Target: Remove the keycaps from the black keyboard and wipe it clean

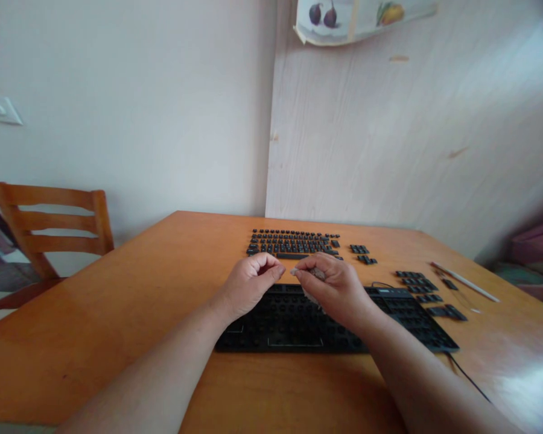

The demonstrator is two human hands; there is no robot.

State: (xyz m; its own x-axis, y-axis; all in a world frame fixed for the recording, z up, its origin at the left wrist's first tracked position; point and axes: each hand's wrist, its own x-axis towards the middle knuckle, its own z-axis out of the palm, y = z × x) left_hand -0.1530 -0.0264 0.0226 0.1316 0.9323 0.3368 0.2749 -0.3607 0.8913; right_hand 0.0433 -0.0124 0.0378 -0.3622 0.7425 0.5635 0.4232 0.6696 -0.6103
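Note:
A black keyboard base (298, 328) with its keycaps taken off lies on the table in front of me. Over its back edge, my right hand (332, 286) is closed around a crumpled greyish-white wad (317, 274), which looks like tissue; a white tip of it pokes out at the fingertips. My left hand (253, 283) is closed in a pinch just left of the right fingertips, a small gap apart. Whether anything sits in that pinch is too small to make out. Both hands hide parts of the keyboard base.
Loose black keycaps (294, 244) lie in rows behind the keyboard, with more keycaps (419, 281) to its right. A thin white stick (466, 282) lies farther right on the wooden table (163, 289). A cable (468, 377) runs off right. A chair (57, 226) stands left.

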